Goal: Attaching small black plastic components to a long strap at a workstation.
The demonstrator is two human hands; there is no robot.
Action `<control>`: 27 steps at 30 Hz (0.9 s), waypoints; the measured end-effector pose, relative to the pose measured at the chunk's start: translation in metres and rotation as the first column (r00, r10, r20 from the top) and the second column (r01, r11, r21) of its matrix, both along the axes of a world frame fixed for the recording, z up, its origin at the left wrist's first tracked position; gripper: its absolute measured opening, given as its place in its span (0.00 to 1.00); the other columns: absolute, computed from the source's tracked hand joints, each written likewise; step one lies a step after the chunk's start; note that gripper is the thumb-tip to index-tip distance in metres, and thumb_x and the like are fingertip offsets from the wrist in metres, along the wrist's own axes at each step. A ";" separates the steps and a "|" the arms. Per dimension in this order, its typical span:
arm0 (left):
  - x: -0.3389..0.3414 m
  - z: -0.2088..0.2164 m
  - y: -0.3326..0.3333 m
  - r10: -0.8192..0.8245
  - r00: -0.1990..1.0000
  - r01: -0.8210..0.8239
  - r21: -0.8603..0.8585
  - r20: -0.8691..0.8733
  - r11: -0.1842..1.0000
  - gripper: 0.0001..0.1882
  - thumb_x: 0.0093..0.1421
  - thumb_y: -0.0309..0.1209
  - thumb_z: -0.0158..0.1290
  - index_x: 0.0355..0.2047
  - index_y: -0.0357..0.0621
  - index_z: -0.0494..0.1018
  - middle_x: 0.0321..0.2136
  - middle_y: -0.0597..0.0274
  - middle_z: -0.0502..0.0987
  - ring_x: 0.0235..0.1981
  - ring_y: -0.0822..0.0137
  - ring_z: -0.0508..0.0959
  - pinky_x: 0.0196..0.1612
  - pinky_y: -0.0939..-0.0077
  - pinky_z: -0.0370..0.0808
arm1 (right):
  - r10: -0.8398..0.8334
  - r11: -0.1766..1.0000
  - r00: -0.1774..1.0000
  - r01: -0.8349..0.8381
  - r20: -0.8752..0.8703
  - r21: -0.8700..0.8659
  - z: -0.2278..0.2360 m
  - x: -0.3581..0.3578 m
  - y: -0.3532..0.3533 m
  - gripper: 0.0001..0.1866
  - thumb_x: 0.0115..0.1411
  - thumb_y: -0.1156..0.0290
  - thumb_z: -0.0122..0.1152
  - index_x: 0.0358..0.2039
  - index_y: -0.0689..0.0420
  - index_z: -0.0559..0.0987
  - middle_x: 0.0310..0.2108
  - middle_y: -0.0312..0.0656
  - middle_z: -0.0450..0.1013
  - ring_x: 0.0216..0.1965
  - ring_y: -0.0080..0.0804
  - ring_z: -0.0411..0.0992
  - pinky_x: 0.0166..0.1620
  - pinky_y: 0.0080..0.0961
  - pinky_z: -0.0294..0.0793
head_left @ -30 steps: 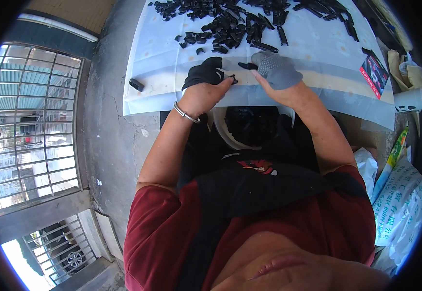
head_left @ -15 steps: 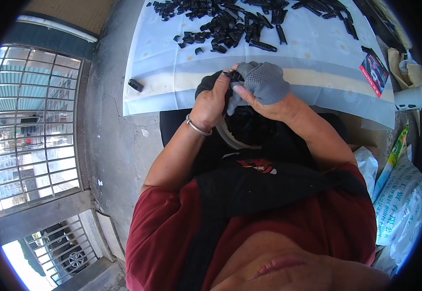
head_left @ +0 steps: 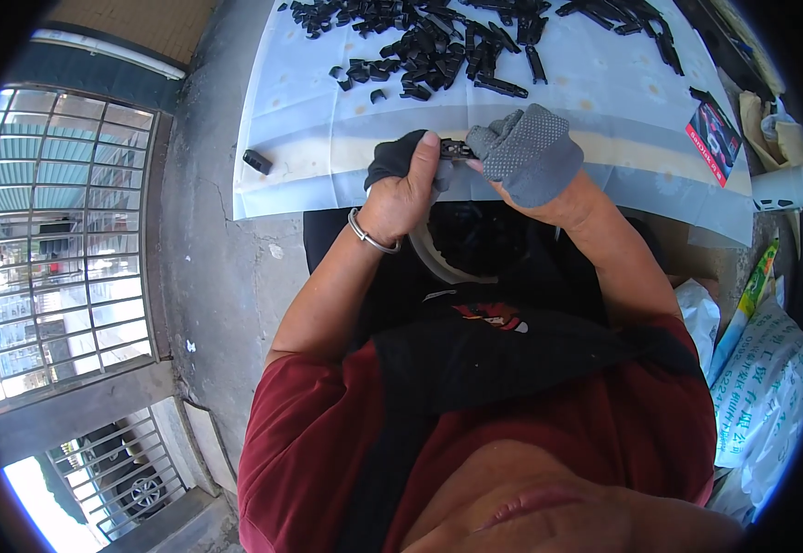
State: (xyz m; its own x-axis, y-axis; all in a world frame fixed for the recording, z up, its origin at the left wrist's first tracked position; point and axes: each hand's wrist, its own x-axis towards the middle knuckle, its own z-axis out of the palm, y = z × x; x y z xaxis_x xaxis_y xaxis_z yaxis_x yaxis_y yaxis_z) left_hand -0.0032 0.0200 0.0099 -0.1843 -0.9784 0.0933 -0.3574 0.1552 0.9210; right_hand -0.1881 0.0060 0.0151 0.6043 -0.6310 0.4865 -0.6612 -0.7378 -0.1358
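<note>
Above the near edge of the cloth-covered table, a small black plastic part (head_left: 457,149) is held level between my two hands. My left hand (head_left: 408,180), in a dark glove with a bare thumb, is closed on the part's left end. On its right end, the fingers of my right hand (head_left: 532,158) pinch it, in a grey dotted glove. My fingers hide both ends of the part. Below my hands, at my lap, sits a round pale-rimmed container (head_left: 431,260) with dark contents I cannot make out.
Small curved black pieces (head_left: 411,55) lie heaped at the table's far side, with longer black pieces (head_left: 627,18) farther right. One black piece (head_left: 257,162) rests alone near the left corner. A red-and-black card package (head_left: 713,138) lies at the right edge; white plastic bags (head_left: 763,387) stand below.
My hands have drawn apart sideways, my right hand moving rightward, and the black part between them now shows more plainly. The heaps on the table look the same.
</note>
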 end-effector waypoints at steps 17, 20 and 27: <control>-0.004 -0.005 0.000 0.025 0.995 -0.008 -0.173 0.096 0.985 0.20 0.62 0.37 0.35 0.20 0.37 0.69 0.12 0.62 0.68 0.14 0.68 0.67 0.20 0.74 0.64 | -0.026 0.999 0.999 0.025 -0.040 -0.024 0.000 0.009 0.006 0.11 0.47 0.67 0.59 0.30 0.59 0.75 0.24 0.40 0.70 0.28 0.36 0.65 0.33 0.31 0.65; -0.001 -0.011 0.000 0.028 0.984 0.020 -0.262 0.176 0.965 0.21 0.62 0.37 0.35 0.21 0.37 0.70 0.12 0.65 0.69 0.14 0.72 0.66 0.19 0.77 0.64 | 0.041 0.993 0.996 -0.032 0.081 -0.114 -0.015 0.012 0.006 0.10 0.46 0.68 0.58 0.29 0.59 0.74 0.23 0.40 0.69 0.27 0.37 0.65 0.31 0.32 0.64; 0.011 -0.001 0.005 0.067 0.996 -0.063 0.068 -0.053 0.996 0.22 0.63 0.38 0.34 0.20 0.38 0.69 0.12 0.64 0.67 0.14 0.71 0.65 0.21 0.75 0.63 | 0.053 0.997 0.963 -0.066 0.265 0.041 -0.007 0.013 0.006 0.12 0.48 0.66 0.58 0.30 0.59 0.75 0.24 0.41 0.69 0.28 0.38 0.66 0.31 0.31 0.64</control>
